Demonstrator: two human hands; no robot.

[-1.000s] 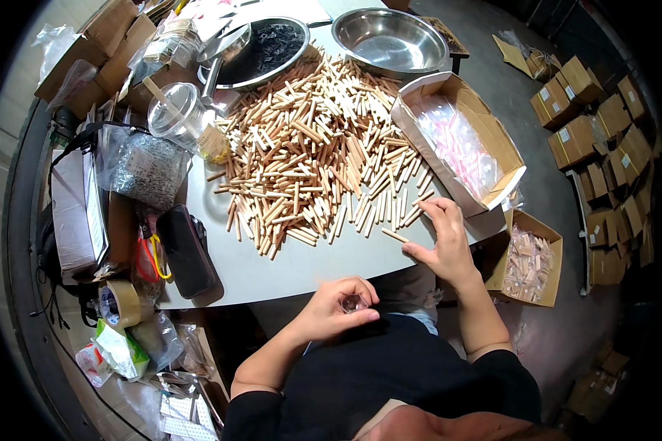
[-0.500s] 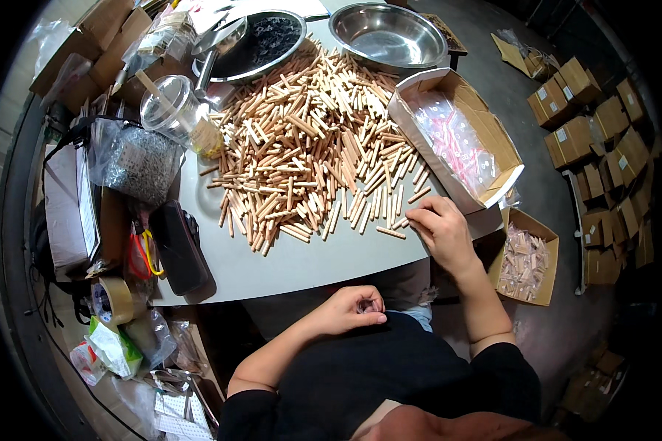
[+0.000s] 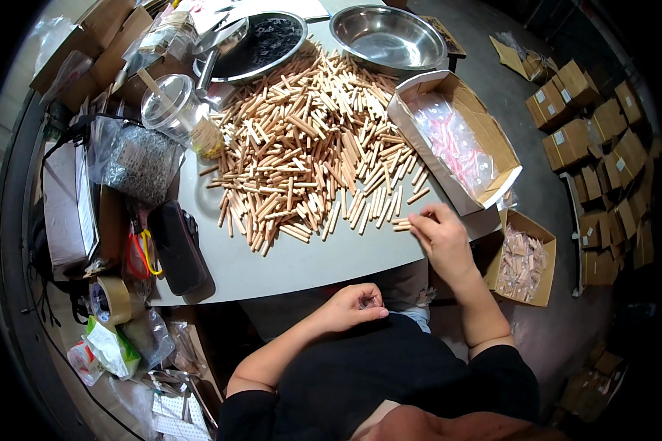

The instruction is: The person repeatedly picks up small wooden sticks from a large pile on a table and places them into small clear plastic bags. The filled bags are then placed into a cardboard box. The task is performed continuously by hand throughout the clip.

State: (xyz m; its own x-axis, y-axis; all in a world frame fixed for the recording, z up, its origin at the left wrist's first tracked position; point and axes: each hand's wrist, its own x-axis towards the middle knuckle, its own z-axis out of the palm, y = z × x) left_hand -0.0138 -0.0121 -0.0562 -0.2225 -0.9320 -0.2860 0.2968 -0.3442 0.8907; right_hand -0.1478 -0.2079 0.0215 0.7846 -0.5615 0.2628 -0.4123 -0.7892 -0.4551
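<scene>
A large heap of short wooden dowels (image 3: 301, 147) covers the middle of the table. At the near right edge of the heap, my right hand (image 3: 443, 237) pinches thumb and fingers around the right ends of a pair of wooden dowels (image 3: 400, 224) lying side by side. Low in front of my body, below the table edge, my left hand (image 3: 353, 306) is curled closed. Something small and dark or clear shows inside its fingers, too hidden to name. Beyond my right hand stands an open cardboard box (image 3: 496, 121) with clear plastic bags and pink pieces (image 3: 449, 136).
Two steel bowls stand at the back, one with dark contents (image 3: 265, 44) and one shiny (image 3: 390, 37). A lower carton (image 3: 548, 275) of bagged dowels sits at right. A phone (image 3: 176, 250), scissors (image 3: 153, 253), tape (image 3: 118, 298) and a plastic cup (image 3: 169, 103) line the left.
My right hand has shifted slightly and brought two dowels together at its fingertips; one lay apart at an angle before. My left hand has barely moved.
</scene>
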